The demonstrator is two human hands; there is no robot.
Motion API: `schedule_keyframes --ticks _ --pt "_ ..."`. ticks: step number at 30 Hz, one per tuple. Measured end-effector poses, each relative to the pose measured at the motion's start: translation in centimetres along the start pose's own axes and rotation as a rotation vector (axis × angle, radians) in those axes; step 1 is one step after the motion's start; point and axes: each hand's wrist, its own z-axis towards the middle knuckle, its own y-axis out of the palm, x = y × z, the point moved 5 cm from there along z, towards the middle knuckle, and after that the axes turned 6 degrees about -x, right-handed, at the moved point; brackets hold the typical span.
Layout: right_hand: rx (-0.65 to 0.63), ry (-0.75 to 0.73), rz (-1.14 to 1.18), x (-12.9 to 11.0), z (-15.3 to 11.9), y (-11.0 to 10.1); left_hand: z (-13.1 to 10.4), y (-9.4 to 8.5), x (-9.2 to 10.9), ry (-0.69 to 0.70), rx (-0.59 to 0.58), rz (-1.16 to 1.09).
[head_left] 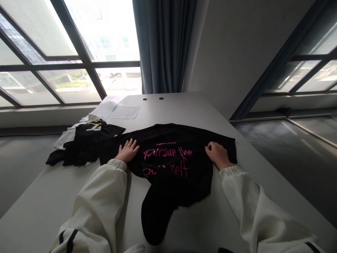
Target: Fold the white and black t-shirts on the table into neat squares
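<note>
A black garment [168, 137] with pink lettering lies spread on the white table [263, 196], its sleeves out to both sides. Part of it is folded over the lower line of print and hangs toward me in a rounded flap. My left hand [127, 151] rests flat on the left sleeve, fingers spread, holding nothing. At the right sleeve, my right hand [218, 154] has its fingers curled against the cloth; whether fabric is pinched in them is hidden.
Black and white clothes [84, 142] lie heaped on the table's left side. Behind them are paper sheets [125, 112]. Two round holes mark the far table end, near a blue curtain [164, 45] and windows.
</note>
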Motion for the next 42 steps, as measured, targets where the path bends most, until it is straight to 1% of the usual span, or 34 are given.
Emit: schedule_keyframes --ticks 4,8,15,19,25,29,31,33,34,36,38,40,42 --pt "0.013 0.003 -0.004 0.1 0.6 0.1 2.0 -1.0 -0.1 0.019 -0.038 0.027" --pt "0.006 0.004 -0.012 0.2 1.4 0.1 3.9 -1.9 0.0 0.005 -0.024 0.058" --pt "-0.018 0.017 -0.024 0.5 2.1 0.2 6.0 -3.0 0.8 -0.141 -0.085 -0.016" --pt "-0.032 0.026 -0.026 0.2 2.0 0.0 6.5 -3.2 1.2 -0.173 -0.057 -0.034" --pt "-0.04 0.054 0.005 0.5 2.0 -0.3 5.6 -2.7 1.1 -0.142 0.151 -0.079" --pt "0.018 0.091 -0.026 0.8 1.5 -1.0 4.8 -2.5 0.4 -0.115 0.19 -0.104" --pt "0.073 0.059 -0.046 -0.2 1.3 -1.4 4.4 -2.5 -0.1 -0.094 0.208 -0.12" --pt "0.109 -0.017 -0.05 -2.1 1.4 -1.5 4.0 -2.5 -0.7 -0.082 0.22 -0.123" --pt "0.106 -0.064 -0.049 -3.2 1.6 -1.3 3.7 -2.4 -1.0 -0.086 0.222 -0.117" --pt "0.043 -0.146 -0.05 -5.1 2.3 -0.4 3.2 -2.1 -1.7 -0.105 0.219 -0.091" --pt "-0.072 -0.172 -0.046 -6.1 3.3 0.9 2.5 -1.7 -2.2 -0.11 0.213 -0.057" --pt "-0.178 -0.16 -0.038 -6.0 4.0 2.0 1.8 -1.5 -2.7 -0.098 0.209 -0.029" --pt "-0.235 -0.168 -0.044 -5.2 4.2 2.6 1.0 -1.2 -3.4 -0.093 0.21 -0.006"
